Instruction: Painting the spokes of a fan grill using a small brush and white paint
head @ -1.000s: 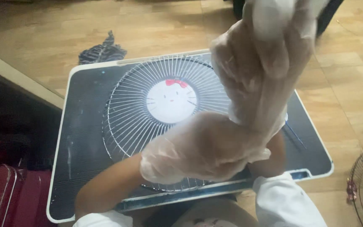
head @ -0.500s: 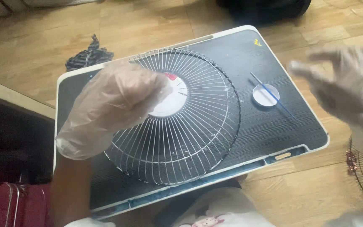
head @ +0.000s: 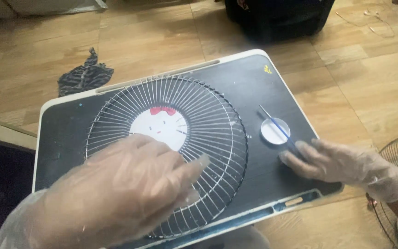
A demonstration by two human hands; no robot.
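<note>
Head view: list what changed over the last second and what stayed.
The gloved left hand came down from mid-air onto the wire fan guard. The gloved right hand dropped to the black lap desk, fingers at the thin brush beside the small white dish. Guard, dish and desk stayed put.

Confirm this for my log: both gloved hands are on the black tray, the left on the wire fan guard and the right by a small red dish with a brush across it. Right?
Not quite. The head view shows the small dish is white, not red. The rest holds: the gloved left hand rests on the wire fan guard, and the right hand lies by the dish, a thin brush across it, on the black tray.
</note>
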